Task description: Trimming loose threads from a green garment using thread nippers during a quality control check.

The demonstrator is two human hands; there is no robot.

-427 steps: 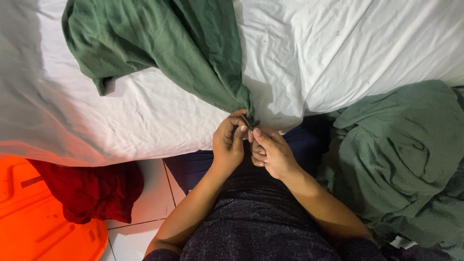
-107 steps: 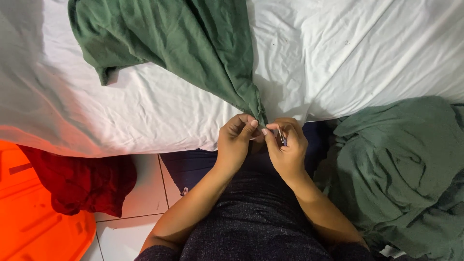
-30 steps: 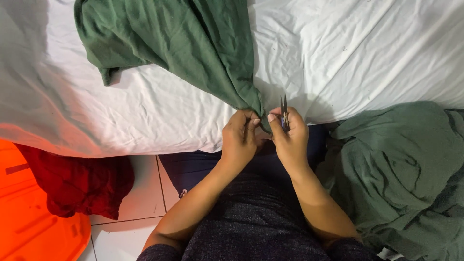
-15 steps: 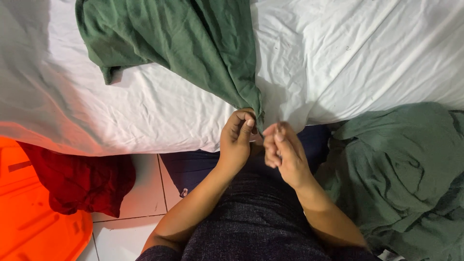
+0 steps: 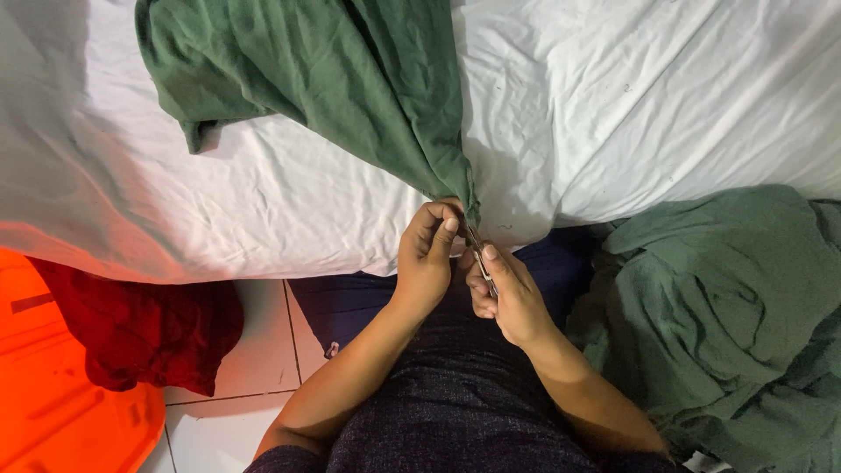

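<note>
Half a second on, the right hand (image 5: 512,302) is bringing its small metal tool (image 5: 481,261), gripped firmly, back up to the green cloth (image 5: 350,88) corner that the left hand (image 5: 429,258) is pinching tight at the bed (image 5: 263,219) edge.

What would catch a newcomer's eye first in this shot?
The large dark green cloth spread over the white bedsheet, its corner pinched by the left hand at centre. The right hand holds a small metal tool beside it. A bright orange plastic tub sits bottom left.
</note>
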